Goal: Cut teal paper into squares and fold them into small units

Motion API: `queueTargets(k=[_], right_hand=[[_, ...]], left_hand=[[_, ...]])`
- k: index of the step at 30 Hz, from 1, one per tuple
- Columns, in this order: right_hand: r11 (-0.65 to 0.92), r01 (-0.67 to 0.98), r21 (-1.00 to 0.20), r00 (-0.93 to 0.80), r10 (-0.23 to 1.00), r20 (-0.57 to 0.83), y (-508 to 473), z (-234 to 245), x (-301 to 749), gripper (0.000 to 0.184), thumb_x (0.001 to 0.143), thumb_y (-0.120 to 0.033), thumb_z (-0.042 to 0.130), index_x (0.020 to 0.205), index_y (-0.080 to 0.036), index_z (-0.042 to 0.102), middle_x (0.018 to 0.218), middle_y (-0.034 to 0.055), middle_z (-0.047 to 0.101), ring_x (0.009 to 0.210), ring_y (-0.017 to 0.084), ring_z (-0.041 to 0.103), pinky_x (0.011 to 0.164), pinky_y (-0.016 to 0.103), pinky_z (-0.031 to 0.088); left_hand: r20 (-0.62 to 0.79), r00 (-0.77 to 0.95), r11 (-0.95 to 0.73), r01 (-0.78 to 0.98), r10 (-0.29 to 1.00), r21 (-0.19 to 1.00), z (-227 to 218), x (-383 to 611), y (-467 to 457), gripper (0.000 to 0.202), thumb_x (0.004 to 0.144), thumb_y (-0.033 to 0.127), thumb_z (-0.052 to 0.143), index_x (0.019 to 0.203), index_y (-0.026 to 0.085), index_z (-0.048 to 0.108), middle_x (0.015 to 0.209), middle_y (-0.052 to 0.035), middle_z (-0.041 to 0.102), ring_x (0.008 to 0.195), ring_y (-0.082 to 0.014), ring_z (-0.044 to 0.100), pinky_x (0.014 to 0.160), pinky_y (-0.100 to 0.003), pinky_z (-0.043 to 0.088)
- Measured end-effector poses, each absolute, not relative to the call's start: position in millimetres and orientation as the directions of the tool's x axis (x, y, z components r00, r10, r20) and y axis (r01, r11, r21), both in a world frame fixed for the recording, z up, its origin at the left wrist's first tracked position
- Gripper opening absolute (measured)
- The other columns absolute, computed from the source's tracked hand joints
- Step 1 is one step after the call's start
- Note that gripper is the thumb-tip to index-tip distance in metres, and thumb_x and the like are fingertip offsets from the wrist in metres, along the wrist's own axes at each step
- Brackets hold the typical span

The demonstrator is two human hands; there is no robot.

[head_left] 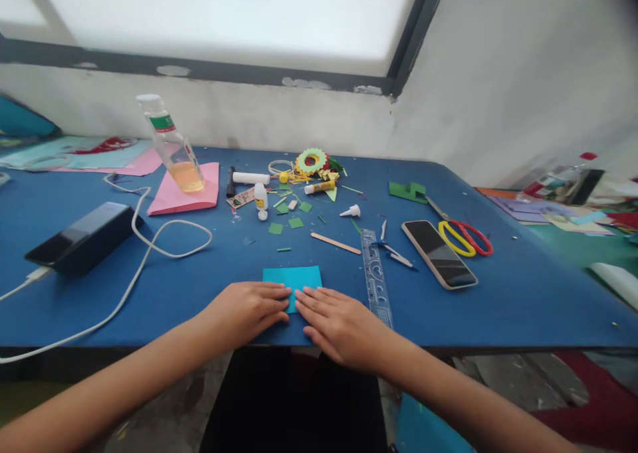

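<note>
The left hand (pixel 254 310) and the right hand (pixel 333 320) lie flat on a piece of bright blue paper (pixel 294 277), fingers out long. Neither hand pinches or squeezes anything; both are open and rest on top. Their fingertips almost meet near the middle of the paper, which probably keeps it flat and stops it sliding. The paper is near the front edge of the dark blue table (pixel 523 307), right before the person, so both arms reach it easily.

Beside the right hand is a clear ruler (pixel 375 273) (it has little shapes cut in it), close enough to grab. Past it lie a phone (pixel 441 254) and scissors (pixel 463 237), with the yellow and red handles toward the person, which looks handy for picking up.

Farther back are a flat stick (pixel 335 243), small green squares (pixel 276 228) and a little glue bottle (pixel 260 199). They seem pushed back to leave working room. To the left, a drink bottle (pixel 188 175) stands on pink paper (pixel 209 194), well apart from the blue piece, so a spill would likely miss it. A white cord (pixel 144 267) curls on that side, out from under the hands.
</note>
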State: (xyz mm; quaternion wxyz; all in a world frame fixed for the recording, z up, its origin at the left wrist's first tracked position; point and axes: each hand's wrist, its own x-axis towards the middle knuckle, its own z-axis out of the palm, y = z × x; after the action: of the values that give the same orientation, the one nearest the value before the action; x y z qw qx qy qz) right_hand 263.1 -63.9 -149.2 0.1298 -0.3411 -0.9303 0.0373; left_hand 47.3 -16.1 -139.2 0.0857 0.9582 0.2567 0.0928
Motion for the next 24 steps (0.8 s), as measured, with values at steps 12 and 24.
queueTargets(k=[12, 24], right_hand=[[0.599, 0.73, -0.327, -0.64, 0.768, -0.02, -72, -132, 276, 0.044, 0.096, -0.034, 0.029, 0.13, -0.012, 0.046, 0.134, 0.0115, 0.047, 0.127, 0.02, 0.04, 0.11, 0.047, 0.021], [0.443, 0.891, -0.103, -0.447, 0.895, -0.012, -42, -146, 253, 0.058, 0.094, -0.039, 0.03, 0.137, -0.001, 0.032, 0.143, 0.0185, 0.029, 0.135, 0.027, 0.023, 0.11, 0.052, 0.013]], left_hand=[[-0.112, 0.803, -0.777, 0.595, 0.585, 0.205, -145, 42, -4, 0.052, 0.09, 0.052, 0.034, 0.137, 0.029, 0.032, 0.145, -0.0034, 0.026, 0.133, -0.0208, 0.027, 0.108, -0.043, 0.025], [-0.097, 0.769, -0.729, 0.632, 0.632, 0.264, -142, 44, -8, 0.051, 0.089, 0.05, 0.038, 0.136, 0.029, 0.034, 0.146, -0.0056, 0.025, 0.134, -0.0233, 0.026, 0.107, -0.044, 0.025]])
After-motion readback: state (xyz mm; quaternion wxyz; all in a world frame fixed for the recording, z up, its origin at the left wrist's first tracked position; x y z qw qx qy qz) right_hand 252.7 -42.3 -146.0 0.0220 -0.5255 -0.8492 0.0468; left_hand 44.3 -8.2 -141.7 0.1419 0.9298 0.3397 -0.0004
